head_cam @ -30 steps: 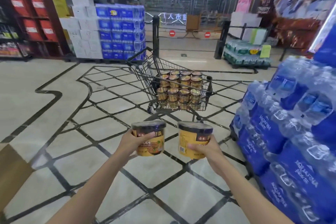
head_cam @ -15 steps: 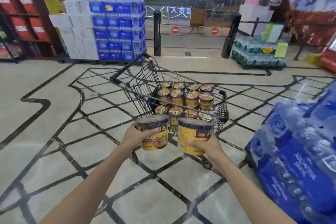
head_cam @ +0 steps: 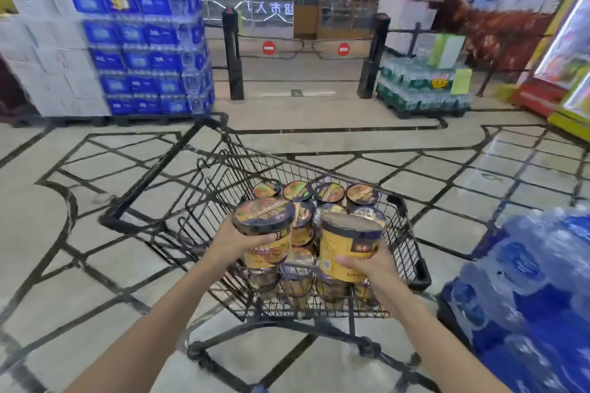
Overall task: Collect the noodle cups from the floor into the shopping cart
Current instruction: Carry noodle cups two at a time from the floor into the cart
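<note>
A black wire shopping cart [head_cam: 153, 226] stands right in front of me, its basket holding several yellow noodle cups [head_cam: 329, 193] with dark lids. My left hand [head_cam: 238, 244] grips one yellow noodle cup [head_cam: 266, 226] by its side, tilted so the lid faces me. My right hand [head_cam: 367, 265] grips a second noodle cup [head_cam: 349, 246] from below and the side. Both held cups hover over the near end of the basket, above the cups stacked inside.
Blue shrink-wrapped water packs [head_cam: 526, 293] are stacked close on my right. A pallet of blue packs and white boxes [head_cam: 127, 54] stands at the back left. Green bottle packs [head_cam: 421, 89] and a barrier gate [head_cam: 303, 48] lie beyond the cart. The floor is tiled with black lines.
I have walked up to the cart. Both hands with their cups, earlier short of the cart, now hang over the near end of its basket.
</note>
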The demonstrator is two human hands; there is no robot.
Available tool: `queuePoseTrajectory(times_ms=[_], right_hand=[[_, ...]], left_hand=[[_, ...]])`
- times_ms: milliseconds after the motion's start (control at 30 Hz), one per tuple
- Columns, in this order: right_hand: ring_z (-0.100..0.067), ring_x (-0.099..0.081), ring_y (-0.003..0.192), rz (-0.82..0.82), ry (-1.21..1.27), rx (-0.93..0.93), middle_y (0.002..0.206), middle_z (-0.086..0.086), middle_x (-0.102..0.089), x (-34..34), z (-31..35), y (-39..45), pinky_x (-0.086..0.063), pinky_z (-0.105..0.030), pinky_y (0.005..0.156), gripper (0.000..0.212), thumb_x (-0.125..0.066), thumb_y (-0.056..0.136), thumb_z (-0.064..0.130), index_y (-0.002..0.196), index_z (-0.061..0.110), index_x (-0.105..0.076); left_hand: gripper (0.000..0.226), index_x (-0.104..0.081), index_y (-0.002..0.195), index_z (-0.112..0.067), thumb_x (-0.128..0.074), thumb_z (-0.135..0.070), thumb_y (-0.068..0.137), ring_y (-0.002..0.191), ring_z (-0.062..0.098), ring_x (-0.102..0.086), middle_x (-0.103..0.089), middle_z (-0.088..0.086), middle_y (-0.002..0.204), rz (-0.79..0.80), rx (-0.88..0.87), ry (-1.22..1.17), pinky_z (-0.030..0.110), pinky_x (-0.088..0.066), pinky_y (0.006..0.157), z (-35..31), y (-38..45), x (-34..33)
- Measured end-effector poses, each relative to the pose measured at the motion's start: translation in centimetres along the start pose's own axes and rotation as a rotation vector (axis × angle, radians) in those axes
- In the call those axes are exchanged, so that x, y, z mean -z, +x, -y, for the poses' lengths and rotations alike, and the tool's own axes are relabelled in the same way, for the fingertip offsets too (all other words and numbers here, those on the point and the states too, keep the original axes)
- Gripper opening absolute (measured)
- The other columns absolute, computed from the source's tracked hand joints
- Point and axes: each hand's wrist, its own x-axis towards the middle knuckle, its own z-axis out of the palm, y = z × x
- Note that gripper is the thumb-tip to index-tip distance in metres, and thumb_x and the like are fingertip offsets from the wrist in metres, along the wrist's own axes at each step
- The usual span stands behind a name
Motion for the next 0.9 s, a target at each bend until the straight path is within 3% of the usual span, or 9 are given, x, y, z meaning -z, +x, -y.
queuePoseTrajectory(times_ms=[133,300,367,467,567,633,733,833,900], right_hand=[[-0.021,-0.046,0.122,-0.01,-0.074,-0.085,0.133,0.002,-0.046,-2.5,1.2,7.6,-0.039,-0.039,0.103,0.134,-0.094,0.026,0.045,0.14,0.019,-0.029],[-0.01,-0.041,0.112,0.049,-0.13,-0.132,0.12,0.009,-0.044,-4.9,-0.1,14.0,-0.033,-0.024,0.096,0.116,-0.095,0.046,0.021,0.14,0.022,-0.026],[-0.01,-0.044,0.111,0.113,-0.168,-0.194,0.114,0.014,-0.047,-5.9,-0.9,15.8,-0.035,-0.022,0.095,0.122,-0.097,0.035,0.027,0.135,0.023,-0.028],[-0.019,-0.053,0.115,0.186,-0.176,-0.307,0.125,0.004,-0.054,-6.4,-4.5,18.7,-0.048,-0.04,0.097,0.141,-0.094,0.012,0.053,0.136,0.026,-0.031],[-0.005,-0.059,0.105,0.267,-0.145,-0.345,0.121,0.004,-0.057,-6.6,-7.5,20.1,-0.051,-0.017,0.081,0.125,-0.096,0.015,0.042,0.125,0.026,-0.039],[-0.002,-0.059,0.104,0.267,-0.163,-0.429,0.13,-0.004,-0.054,-7.0,-8.8,20.6,-0.051,-0.012,0.075,0.125,-0.098,0.028,0.032,0.136,0.018,-0.036],[-0.003,-0.059,0.094,0.344,0.065,-0.564,0.116,0.003,-0.058,-7.4,-9.6,20.9,-0.05,-0.011,0.072,0.11,-0.086,0.033,0.056,0.128,0.02,-0.045],[-0.01,-0.062,0.097,0.359,-0.326,-0.366,0.124,-0.002,-0.058,-7.8,-10.8,21.4,-0.053,-0.024,0.08,0.06,-0.082,0.064,0.043,0.113,0.022,-0.055],[-0.006,-0.059,0.107,0.475,-0.411,-0.261,0.123,0.005,-0.057,-8.2,-11.1,22.0,-0.051,-0.026,0.09,0.101,-0.094,0.028,0.047,0.115,0.031,-0.047]], left_hand=[[0.105,-0.05,0.124,-0.026,-0.096,-0.048,0.031,0.109,0.01,-0.06,-0.066,-0.008,0.114,0.076,0.04,0.059,0.034,-0.048,0.095,0.4,9.2,1.8],[0.106,-0.045,0.119,-0.023,-0.095,-0.044,0.027,0.106,0.014,-0.057,-0.062,-0.005,0.109,0.112,0.166,0.065,0.032,-0.043,0.096,2.9,14.9,2.2],[0.101,-0.045,0.116,-0.024,-0.094,-0.041,0.029,0.103,0.015,-0.056,-0.061,-0.004,0.107,0.141,0.225,0.1,0.032,-0.043,0.097,4.5,16.8,2.3],[0.108,-0.051,0.114,-0.021,-0.096,-0.045,0.019,0.103,0.014,-0.063,-0.068,-0.003,0.107,0.172,0.287,0.109,0.035,-0.051,0.093,7.4,18.7,2.2],[0.093,-0.05,0.11,-0.016,-0.097,-0.024,0.03,0.086,0.003,-0.062,-0.067,-0.007,0.098,0.195,0.367,0.127,0.01,-0.05,0.066,9.9,20.0,2.0],[0.09,-0.042,0.116,-0.013,-0.095,-0.013,0.043,0.09,0.007,-0.059,-0.06,-0.002,0.104,0.201,0.425,0.144,0.01,-0.049,0.066,11.2,20.8,1.9],[0.119,-0.04,0.123,-0.015,-0.096,-0.048,0.023,0.104,0.014,-0.059,-0.06,-0.001,0.113,0.201,0.446,0.261,0.033,-0.052,0.089,13.7,21.9,2.2],[0.119,-0.037,0.118,-0.025,-0.089,-0.061,0.018,0.102,0.014,-0.059,-0.059,-0.006,0.109,0.223,0.433,0.353,0.033,-0.05,0.088,14.7,22.4,1.8],[0.115,-0.034,0.119,-0.026,-0.087,-0.062,0.024,0.099,0.012,-0.057,-0.057,-0.009,0.107,0.249,0.374,0.411,0.025,-0.047,0.079,14.7,22.7,1.4]])
